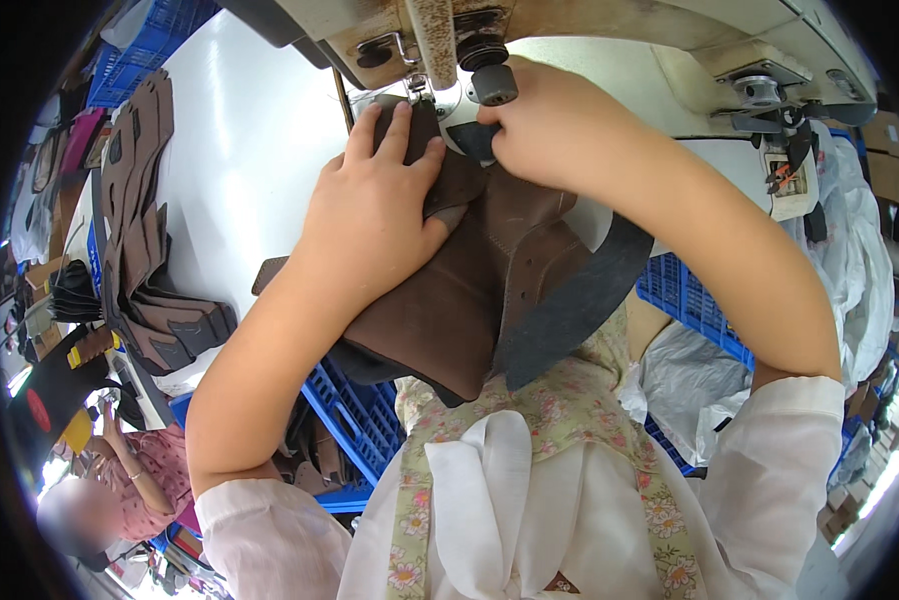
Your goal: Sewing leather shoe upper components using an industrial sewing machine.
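Observation:
A stitched brown leather piece (424, 325), shaped like a boot upper, lies folded under the sewing machine's presser foot (419, 92) and hangs over the table edge towards my lap. It has seams, small punched holes and a dark lining (569, 310). My left hand (374, 205) rests flat on the leather, fingers spread, their tips just short of the presser foot. Right of the needle, my right hand (539, 120) is closed on the edge of the leather, where dark lining shows. Some of its fingers are hidden behind the machine's grey knob (494, 85).
The sewing machine's head (609, 22) overhangs the white table (234, 130). Stacked brown leather pieces (134, 190) lie at the left. Blue crates (354, 425) stand below the table edge, and white plastic bags (849, 260) hang at the right. Another person (154, 470) sits at the lower left.

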The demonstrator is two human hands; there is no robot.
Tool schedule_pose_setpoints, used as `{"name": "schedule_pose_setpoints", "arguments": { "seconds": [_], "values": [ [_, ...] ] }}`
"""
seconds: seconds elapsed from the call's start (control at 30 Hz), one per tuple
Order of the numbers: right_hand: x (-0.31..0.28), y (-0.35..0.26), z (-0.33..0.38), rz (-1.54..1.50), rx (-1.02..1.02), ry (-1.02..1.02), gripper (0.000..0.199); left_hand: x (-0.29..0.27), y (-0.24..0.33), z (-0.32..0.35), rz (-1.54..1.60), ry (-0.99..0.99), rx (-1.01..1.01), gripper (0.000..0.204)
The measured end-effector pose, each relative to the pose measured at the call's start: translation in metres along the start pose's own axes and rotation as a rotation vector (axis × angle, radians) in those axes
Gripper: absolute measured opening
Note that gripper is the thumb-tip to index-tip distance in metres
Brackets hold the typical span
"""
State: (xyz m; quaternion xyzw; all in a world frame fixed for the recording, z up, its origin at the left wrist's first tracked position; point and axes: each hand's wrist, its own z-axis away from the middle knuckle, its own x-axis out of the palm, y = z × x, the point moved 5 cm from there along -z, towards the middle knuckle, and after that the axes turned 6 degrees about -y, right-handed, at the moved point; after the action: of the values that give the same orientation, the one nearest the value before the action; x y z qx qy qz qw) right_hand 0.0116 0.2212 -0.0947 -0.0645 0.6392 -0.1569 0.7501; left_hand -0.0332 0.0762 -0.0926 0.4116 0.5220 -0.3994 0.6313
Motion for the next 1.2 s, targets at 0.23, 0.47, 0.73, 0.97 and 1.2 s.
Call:
{"name": "schedule_pose_setpoints", "arguments": {
  "seconds": [0.23,0.47,0.73,0.97,1.2],
  "values": [
    [-0.004,0.021,-0.008,-0.501,0.124,-0.056,0.024,-0.001,0.000,-0.001,-0.025,-0.085,-0.025,0.058],
    [0.009,0.001,0.006,0.079,0.007,-0.127,0.016,0.002,-0.001,0.000,-0.024,-0.062,-0.004,0.057],
    [0.024,0.012,-0.010,-0.131,0.081,-0.062,0.021,0.004,0.000,0.000,-0.011,-0.026,0.020,0.060],
    [0.027,-0.013,0.009,0.065,0.011,0.152,0.016,0.003,-0.003,0.002,0.026,-0.031,0.002,0.062],
    [0.024,-0.022,0.022,0.174,-0.157,0.184,0.010,0.003,-0.003,0.002,0.044,-0.007,-0.030,0.058]
  ]
}}
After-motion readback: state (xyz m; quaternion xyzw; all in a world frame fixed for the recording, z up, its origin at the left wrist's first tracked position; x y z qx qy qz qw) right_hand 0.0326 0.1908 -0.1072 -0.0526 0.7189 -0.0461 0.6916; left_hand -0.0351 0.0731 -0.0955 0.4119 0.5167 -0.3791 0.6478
